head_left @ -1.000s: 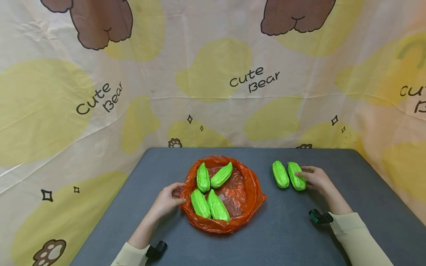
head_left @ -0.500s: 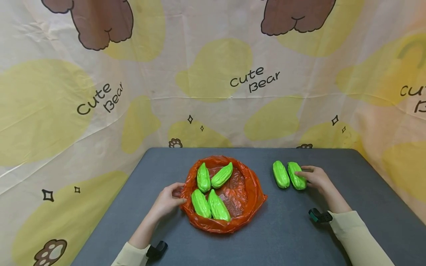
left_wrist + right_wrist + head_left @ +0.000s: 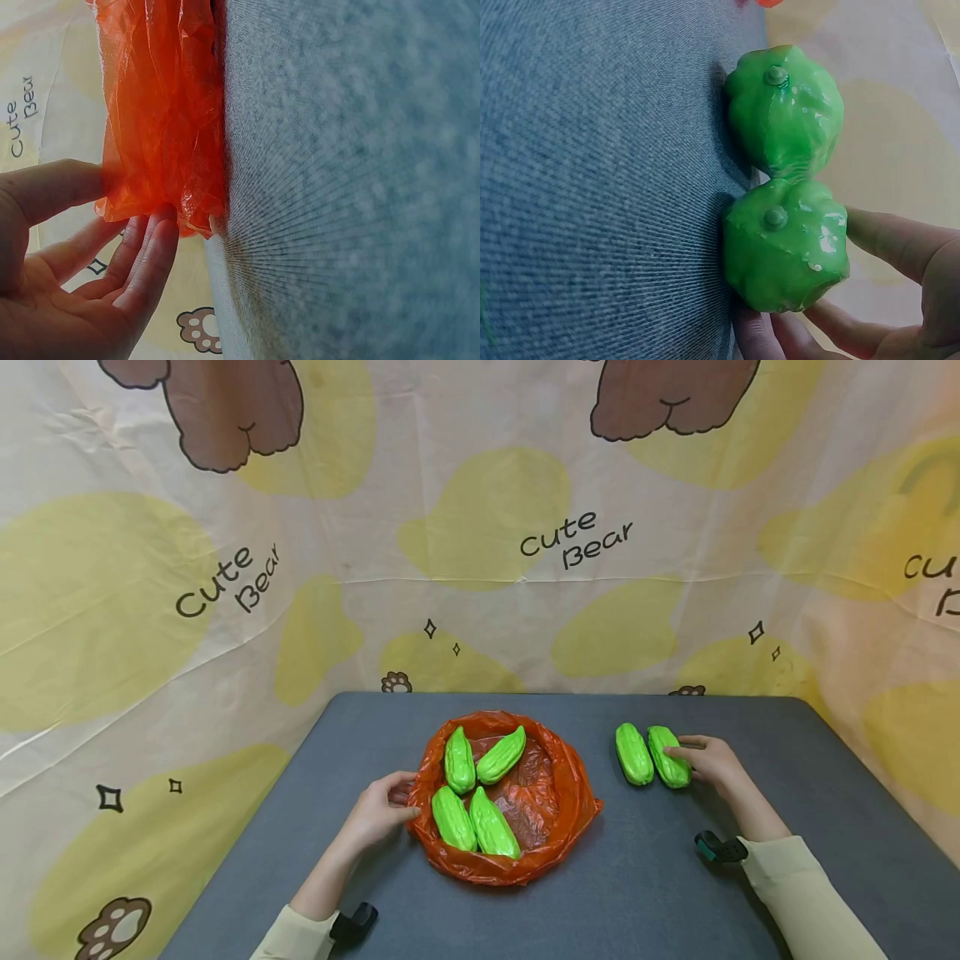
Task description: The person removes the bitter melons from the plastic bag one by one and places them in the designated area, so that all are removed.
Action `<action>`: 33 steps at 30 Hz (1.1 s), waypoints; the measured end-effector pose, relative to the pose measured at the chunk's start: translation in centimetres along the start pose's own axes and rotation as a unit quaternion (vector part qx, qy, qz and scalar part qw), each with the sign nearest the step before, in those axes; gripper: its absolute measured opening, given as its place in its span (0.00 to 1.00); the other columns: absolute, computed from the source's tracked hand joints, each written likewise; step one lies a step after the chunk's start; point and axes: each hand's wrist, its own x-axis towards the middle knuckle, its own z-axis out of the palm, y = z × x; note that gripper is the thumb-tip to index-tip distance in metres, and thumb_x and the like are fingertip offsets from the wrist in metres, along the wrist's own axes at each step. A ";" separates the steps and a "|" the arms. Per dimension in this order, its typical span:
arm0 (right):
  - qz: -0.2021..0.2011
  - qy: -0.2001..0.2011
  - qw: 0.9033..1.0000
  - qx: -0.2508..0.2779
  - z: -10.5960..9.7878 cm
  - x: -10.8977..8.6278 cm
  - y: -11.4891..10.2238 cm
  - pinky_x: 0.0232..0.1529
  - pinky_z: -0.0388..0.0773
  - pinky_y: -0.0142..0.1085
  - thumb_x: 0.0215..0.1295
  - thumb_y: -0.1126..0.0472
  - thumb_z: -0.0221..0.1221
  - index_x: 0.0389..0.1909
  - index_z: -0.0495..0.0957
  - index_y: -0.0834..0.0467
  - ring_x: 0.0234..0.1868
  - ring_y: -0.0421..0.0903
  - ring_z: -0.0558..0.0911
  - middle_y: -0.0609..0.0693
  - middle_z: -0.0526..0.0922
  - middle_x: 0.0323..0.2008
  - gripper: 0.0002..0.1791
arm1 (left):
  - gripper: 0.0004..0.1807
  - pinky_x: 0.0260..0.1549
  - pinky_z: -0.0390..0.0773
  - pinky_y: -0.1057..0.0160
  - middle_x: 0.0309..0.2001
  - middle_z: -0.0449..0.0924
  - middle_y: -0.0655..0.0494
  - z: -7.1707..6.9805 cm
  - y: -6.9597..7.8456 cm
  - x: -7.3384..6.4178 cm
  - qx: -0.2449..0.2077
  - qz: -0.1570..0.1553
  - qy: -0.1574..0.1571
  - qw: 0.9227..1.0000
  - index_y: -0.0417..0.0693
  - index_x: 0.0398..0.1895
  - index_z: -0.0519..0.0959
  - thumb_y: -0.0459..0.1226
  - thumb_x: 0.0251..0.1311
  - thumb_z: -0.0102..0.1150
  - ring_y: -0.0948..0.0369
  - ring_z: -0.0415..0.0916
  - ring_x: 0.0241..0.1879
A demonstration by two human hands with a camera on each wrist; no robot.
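Observation:
An orange-red plastic bag [image 3: 576, 818], its rim rolled open into a round, stands on the grey table. Inside it lie several bright green bitter melons [image 3: 491, 827], grouped toward its left half. My left hand [image 3: 378, 810] holds the bag's left side; in the left wrist view the thumb and fingers [image 3: 154, 262] meet the crinkled plastic. To the right, two more bitter melons lie side by side. My right hand [image 3: 716, 762] grips the right-hand bitter melon [image 3: 784, 247], thumb over it and fingers on its outer side. The other bitter melon [image 3: 787, 112] lies right beside it, untouched by the hand.
The grey table [image 3: 555, 918] has its far edge just behind the bag. A cloth backdrop [image 3: 480, 552] with bears and yellow patches hangs behind it. Bare tabletop separates the bag from the two bitter melons on the right.

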 end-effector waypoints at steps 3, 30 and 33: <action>0.001 -0.002 1.000 -0.001 0.0 -0.2 -0.1 0.63 0.63 0.54 0.66 0.45 0.53 0.71 0.49 0.70 0.69 0.68 0.53 0.74 0.43 0.70 0.44 | 0.27 0.37 0.78 0.59 0.42 0.81 0.49 0.0 0.0 0.0 0.000 -0.002 0.003 1.000 0.43 0.55 0.76 0.31 0.48 0.68 0.56 0.79 0.40; -0.017 -0.013 0.999 0.044 -1.3 -1.2 -0.1 0.63 0.65 0.51 0.69 0.45 0.50 0.71 0.43 0.73 0.68 0.68 0.58 0.75 0.48 0.69 0.45 | 0.26 0.38 0.78 0.59 0.41 0.81 0.49 0.1 0.0 -0.1 0.000 0.000 0.006 1.000 0.44 0.55 0.77 0.30 0.48 0.68 0.57 0.79 0.40; -0.019 -0.003 0.999 0.046 -1.8 -1.6 -0.3 0.63 0.65 0.50 0.68 0.44 0.50 0.71 0.43 0.72 0.68 0.67 0.58 0.74 0.48 0.69 0.46 | 0.26 0.38 0.78 0.59 0.41 0.81 0.49 0.0 0.0 0.0 -0.001 0.000 0.005 1.000 0.44 0.55 0.77 0.30 0.48 0.68 0.56 0.79 0.40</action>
